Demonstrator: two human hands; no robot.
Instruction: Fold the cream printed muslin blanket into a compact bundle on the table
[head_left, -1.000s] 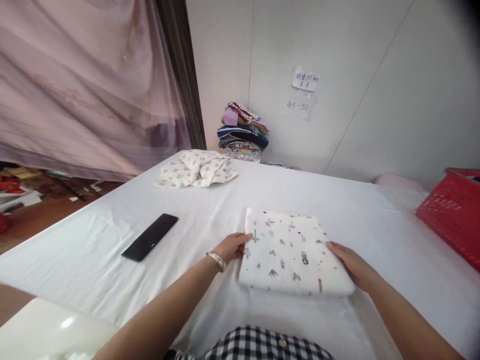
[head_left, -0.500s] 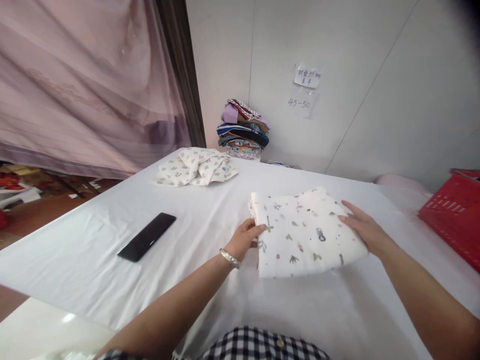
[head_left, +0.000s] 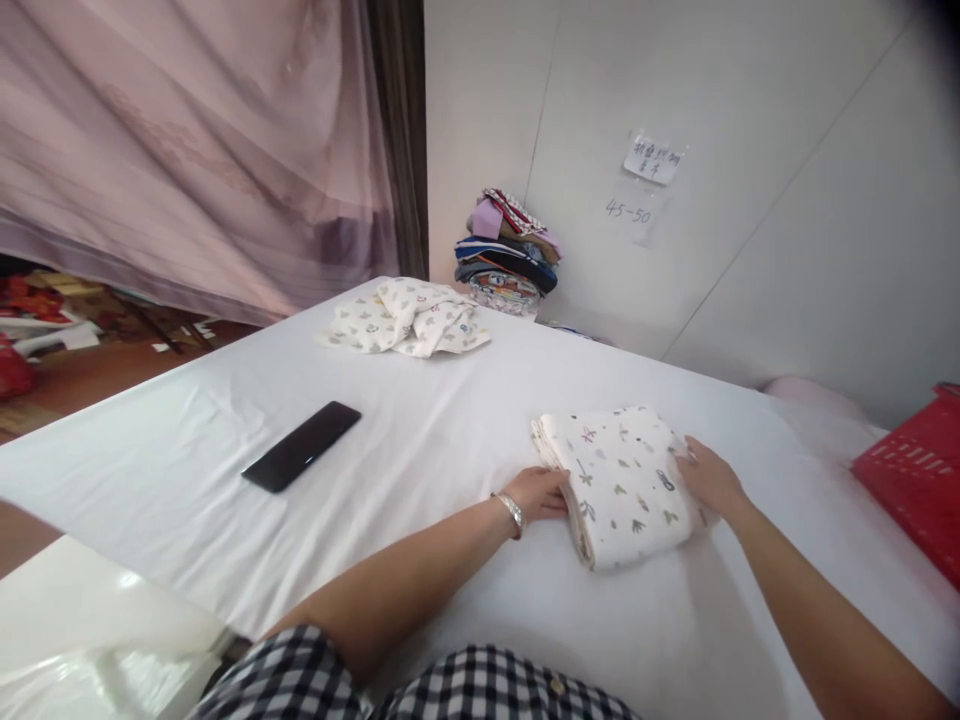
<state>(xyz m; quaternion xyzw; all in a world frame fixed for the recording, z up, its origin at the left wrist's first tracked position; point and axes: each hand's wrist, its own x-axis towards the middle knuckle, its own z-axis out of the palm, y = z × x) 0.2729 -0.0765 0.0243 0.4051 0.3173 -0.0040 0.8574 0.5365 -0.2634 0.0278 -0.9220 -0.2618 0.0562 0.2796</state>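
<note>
A white cloth [head_left: 626, 490] with small plant and animal prints is folded into a thick, layered rectangle, low over the right half of the white-covered table [head_left: 420, 440]. At its left edge, my left hand [head_left: 541, 493], with a silvery bracelet at the wrist, pinches the layers, thumb towards the top. My right hand [head_left: 709, 480] is closed on the opposite edge, some of its fingers hidden by the fabric. Farther back on the left lies a crumpled cloth [head_left: 409, 318] with a similar print.
A black phone [head_left: 302, 447] lies on the left part of the table. Several folded fabrics form a stack [head_left: 508, 255] by the wall, below paper notes [head_left: 654, 160]. A red plastic basket [head_left: 915, 470] stands at the right edge. A pink curtain [head_left: 195, 150] hangs at the left.
The folded cloth has come down nearer the table, its layered left edge now showing more. Both hands moved with it, and the right fingers have curled in. The view has shifted slightly.
</note>
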